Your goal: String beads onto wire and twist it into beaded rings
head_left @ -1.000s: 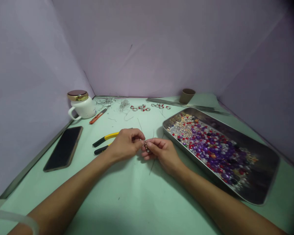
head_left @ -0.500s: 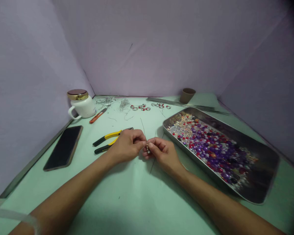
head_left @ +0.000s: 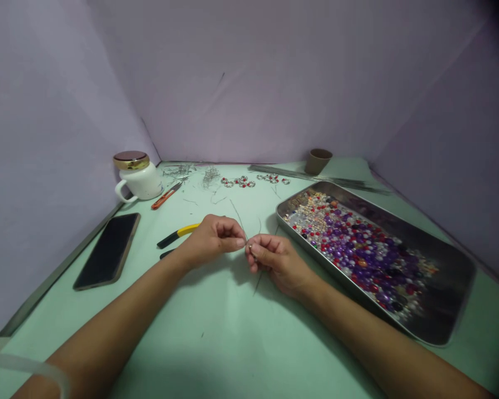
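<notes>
The left grip [head_left: 212,241] and the right grip [head_left: 276,259] meet fingertip to fingertip above the desk [head_left: 233,338]. Both pinch a thin wire [head_left: 238,213], which rises from the pinch point toward the back wall. A small bead [head_left: 250,249] sits on the wire at the right grip's fingertips. Yellow-handled pliers [head_left: 182,232] lie on the desk just behind the left grip, partly hidden by it. A metal tray [head_left: 444,291] holding mixed beads [head_left: 357,244] lies to the right. A phone [head_left: 108,249], a lidded mug [head_left: 139,178] and orange snips [head_left: 165,197] lie to the left.
</notes>
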### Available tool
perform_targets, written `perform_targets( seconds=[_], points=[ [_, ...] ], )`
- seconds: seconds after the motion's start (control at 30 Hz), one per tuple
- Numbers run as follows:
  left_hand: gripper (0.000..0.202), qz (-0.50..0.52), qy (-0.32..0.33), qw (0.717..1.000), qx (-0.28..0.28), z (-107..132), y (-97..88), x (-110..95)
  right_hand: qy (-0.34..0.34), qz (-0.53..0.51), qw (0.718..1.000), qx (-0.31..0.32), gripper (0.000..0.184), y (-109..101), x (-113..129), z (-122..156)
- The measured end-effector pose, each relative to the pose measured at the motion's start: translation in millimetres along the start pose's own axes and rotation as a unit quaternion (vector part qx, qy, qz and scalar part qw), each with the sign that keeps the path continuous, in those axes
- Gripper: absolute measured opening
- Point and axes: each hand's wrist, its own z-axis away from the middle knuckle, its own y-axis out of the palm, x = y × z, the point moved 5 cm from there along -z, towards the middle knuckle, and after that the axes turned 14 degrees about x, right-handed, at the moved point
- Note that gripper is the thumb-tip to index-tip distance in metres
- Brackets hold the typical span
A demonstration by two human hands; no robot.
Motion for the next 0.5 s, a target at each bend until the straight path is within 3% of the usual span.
perform_targets(
  seconds=[0.17,0.37,0.5],
  points=[
    [0.009,-0.053,0.003,0.997,0.06,1.2,-0.3,-1.7,0.096,-0.02,0.991,0.094,0.019,7.9,-7.5,2.9],
    [0.013,-0.114,0.013,0.991,0.074,4.0,2.6,-1.9,0.169,0.031,0.977,0.127,0.021,10.4,-11.4,6.3],
    [0.018,-0.144,-0.009,0.979,0.144,4.9,3.1,2.6,0.231,0.082,0.957,0.153,0.022,14.7,-12.2,8.7]
  ],
)
